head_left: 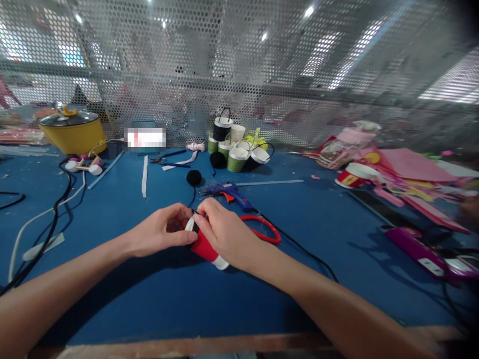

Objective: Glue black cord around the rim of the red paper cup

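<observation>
Low over the blue table, a red paper cup with white ends lies tilted between my two hands. My left hand is closed on its upper left end, thumb along a dark patch there. Fingers of my right hand wrap over the cup's upper side, pinching near the same end. Black yarn runs from the fingertips up to a small black yarn ball. Just beyond the right hand lie a blue glue gun and a red ring-shaped loop. Most of the cup's rim is hidden by fingers.
Several small wrapped cups stand at the back middle, near pliers. A yellow pot is back left, with cables in front. Rightward are a red-and-white cup, a phone, pink sheets and a purple power strip.
</observation>
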The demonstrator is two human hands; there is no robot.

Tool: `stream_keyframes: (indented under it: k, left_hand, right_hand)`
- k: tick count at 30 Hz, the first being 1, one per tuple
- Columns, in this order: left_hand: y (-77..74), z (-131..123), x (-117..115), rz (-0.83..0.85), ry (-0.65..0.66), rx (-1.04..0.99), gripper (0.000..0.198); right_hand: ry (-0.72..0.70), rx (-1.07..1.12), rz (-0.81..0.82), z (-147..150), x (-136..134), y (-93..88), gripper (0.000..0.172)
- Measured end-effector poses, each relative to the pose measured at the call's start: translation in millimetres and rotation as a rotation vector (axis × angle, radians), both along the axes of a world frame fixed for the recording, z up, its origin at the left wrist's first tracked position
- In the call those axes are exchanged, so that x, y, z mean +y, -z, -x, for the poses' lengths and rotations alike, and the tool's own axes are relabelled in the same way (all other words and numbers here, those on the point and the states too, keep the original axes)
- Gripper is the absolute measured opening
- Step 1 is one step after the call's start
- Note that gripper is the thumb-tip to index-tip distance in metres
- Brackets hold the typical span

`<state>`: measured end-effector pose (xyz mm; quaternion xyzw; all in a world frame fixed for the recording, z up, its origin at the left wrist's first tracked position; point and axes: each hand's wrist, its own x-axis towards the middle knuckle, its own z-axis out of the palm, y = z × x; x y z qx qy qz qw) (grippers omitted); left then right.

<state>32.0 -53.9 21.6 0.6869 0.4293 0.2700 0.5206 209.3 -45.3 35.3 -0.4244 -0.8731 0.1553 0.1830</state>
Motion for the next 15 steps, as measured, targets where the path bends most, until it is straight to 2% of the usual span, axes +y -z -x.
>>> stream_keyframes:
  k: [4, 8, 15]
  left_hand:
    - [-1.3, -0.3, -1.0, -0.072, -0.012, 0.044, 0.024]
    - [-1.5, -1.9, -2.6, -0.069, -0.034, 0.045, 0.021]
    - [0.2, -4.2, -3.5, -0.064, -0.077, 0.019, 0.017]
  right_hand:
    - [0.012, -0.063, -0.074, 2.4, -2.3, 1.6, 0.014]
    - [0.016, -0.132, -0.126, 5.0, -4.3, 3.9, 0.015]
    - [0.016, -0.118, -0.126, 5.8, -4.3, 5.1, 0.015]
